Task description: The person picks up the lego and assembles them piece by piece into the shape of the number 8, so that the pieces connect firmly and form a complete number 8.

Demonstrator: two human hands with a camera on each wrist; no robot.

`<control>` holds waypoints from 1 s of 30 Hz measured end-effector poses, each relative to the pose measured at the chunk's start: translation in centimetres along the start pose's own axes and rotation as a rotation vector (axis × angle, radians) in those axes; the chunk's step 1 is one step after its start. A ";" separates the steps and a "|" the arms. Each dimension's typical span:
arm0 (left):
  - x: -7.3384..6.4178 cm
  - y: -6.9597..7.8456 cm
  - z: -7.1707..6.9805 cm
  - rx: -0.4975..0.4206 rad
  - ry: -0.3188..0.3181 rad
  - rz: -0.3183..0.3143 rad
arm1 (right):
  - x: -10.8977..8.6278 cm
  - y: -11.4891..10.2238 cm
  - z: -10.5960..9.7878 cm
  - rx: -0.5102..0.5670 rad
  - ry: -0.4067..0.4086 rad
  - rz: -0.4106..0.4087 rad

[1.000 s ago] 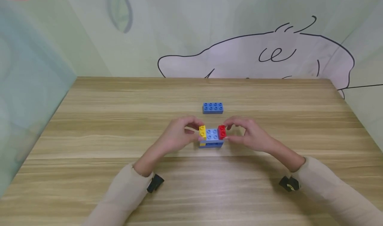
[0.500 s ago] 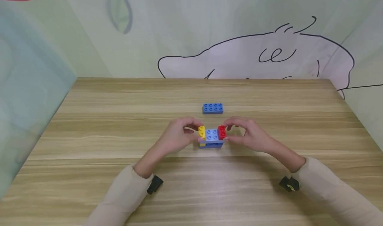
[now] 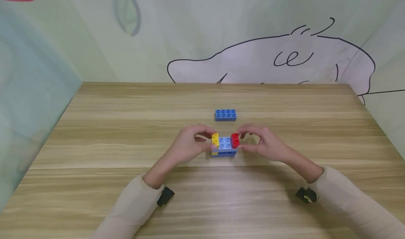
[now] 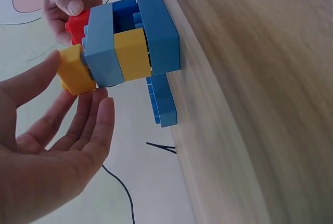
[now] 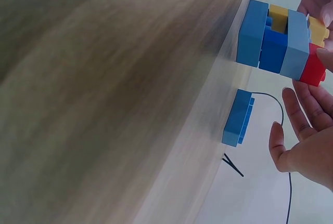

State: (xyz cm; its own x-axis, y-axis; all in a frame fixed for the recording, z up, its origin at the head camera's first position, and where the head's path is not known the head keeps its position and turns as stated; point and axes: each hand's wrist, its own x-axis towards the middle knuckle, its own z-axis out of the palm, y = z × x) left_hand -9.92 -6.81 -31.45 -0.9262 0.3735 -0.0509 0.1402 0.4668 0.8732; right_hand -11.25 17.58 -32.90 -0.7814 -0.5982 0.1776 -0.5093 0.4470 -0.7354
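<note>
A small stack of toy building bricks stands on the table between both hands. Its base is a blue brick (image 4: 161,34), with a yellow brick (image 4: 132,54) on the left end and a dark blue brick (image 5: 273,51) on the right. A light blue brick (image 3: 225,144) bridges these two. My left hand (image 3: 191,144) pinches an upper yellow brick (image 4: 76,72) at the bridge's left end; it sits slightly askew, a stud showing beneath it. At the opposite end, my right hand (image 3: 267,143) pinches a red brick (image 5: 313,65) on top between thumb and fingers.
Behind the stack lies a loose blue brick (image 3: 225,115), studs up. The wooden table (image 3: 126,108) ends at a wall (image 3: 202,27) with line drawings. Each sleeve cuff has a dark device, one on the left (image 3: 165,196) and one on the right (image 3: 306,195).
The upper yellow brick in my left hand has shifted very slightly, first left, then back to the right. The right hand and the rest of the stack hold nearly still.
</note>
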 end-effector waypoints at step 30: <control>0.1 -0.1 0.4 0.015 0.028 -0.013 | 0.6 0.4 -0.9 0.060 -0.115 0.065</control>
State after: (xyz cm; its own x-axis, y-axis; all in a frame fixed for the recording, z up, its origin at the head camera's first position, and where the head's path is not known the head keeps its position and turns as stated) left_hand -9.89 -6.52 -31.72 -0.9376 0.3444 -0.0483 0.1332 0.4838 0.8650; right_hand -12.21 18.00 -32.47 -0.7639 -0.6429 0.0551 -0.4341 0.4488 -0.7811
